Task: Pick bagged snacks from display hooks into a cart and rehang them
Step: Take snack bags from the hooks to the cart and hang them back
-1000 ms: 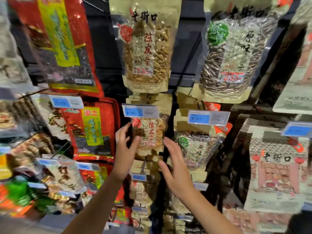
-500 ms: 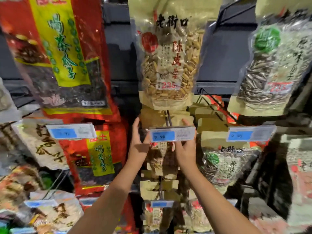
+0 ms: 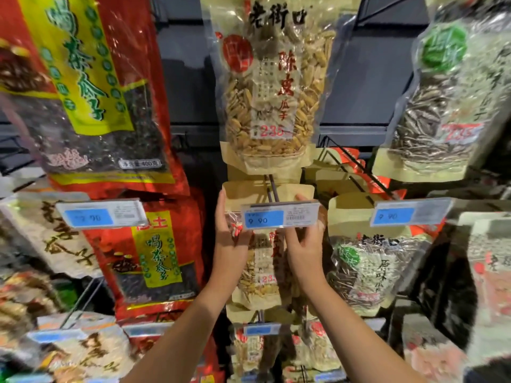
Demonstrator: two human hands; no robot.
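left hand [image 3: 231, 241], right hand [image 3: 305, 244], raised, gripping seed bag [image 3: 261, 272]

Your price tag [image 3: 279, 216] covers the top of the seed bag [image 3: 260, 272] just behind your fingertips [image 3: 300, 196], hiding where it meets the hook [image 3: 272, 186]. Your right hand [image 3: 304, 244] blocks the bag's right edge, so its grip there can't be judged. Beyond your left hand [image 3: 229, 239], the leftmost packs [image 3: 30, 302] blur out.
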